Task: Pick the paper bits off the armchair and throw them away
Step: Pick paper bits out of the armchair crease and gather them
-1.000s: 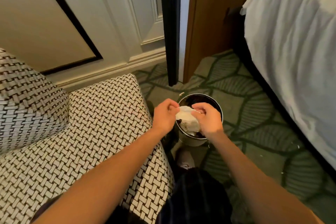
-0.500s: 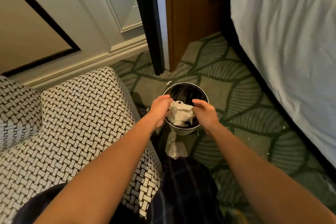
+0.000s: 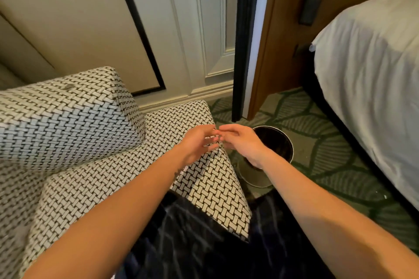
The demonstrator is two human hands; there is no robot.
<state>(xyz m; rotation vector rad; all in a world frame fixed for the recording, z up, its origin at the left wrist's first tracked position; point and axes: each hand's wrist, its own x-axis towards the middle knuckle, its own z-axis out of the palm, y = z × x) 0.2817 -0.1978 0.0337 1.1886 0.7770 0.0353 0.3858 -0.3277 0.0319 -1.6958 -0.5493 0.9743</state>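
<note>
We see no paper bits on the armchair [image 3: 90, 165]: its woven black-and-white seat and arm look bare in the parts that show, though motion blur and the busy pattern could hide small scraps. A few pale specks lie on the carpet [image 3: 328, 156] near the bed, too small to tell whether they are paper. The round metal bin [image 3: 288, 142] stands on the carpet just beside the armchair's front right corner, its dark inside partly covered by the right wrist, so we cannot tell what is in it. Both hands meet above that corner of the seat, fingertips touching or nearly so. The left hand [image 3: 199, 142] hangs over the seat edge with its fingers loosely spread and nothing in its grip. The right hand [image 3: 242, 142] sits between the seat corner and the bin rim, fingers relaxed and apart, its grip likewise empty. Both bare forearms reach in from the lower edge, and dark plaid clothing fills the space between them. Behind the armchair runs a cream panelled wall [image 3: 181, 29] with a dark-framed panel, then a dark door edge and a wooden panel. To the right, a bed [image 3: 374, 74] with a white cover reaches down toward the green leaf-patterned carpet.
</note>
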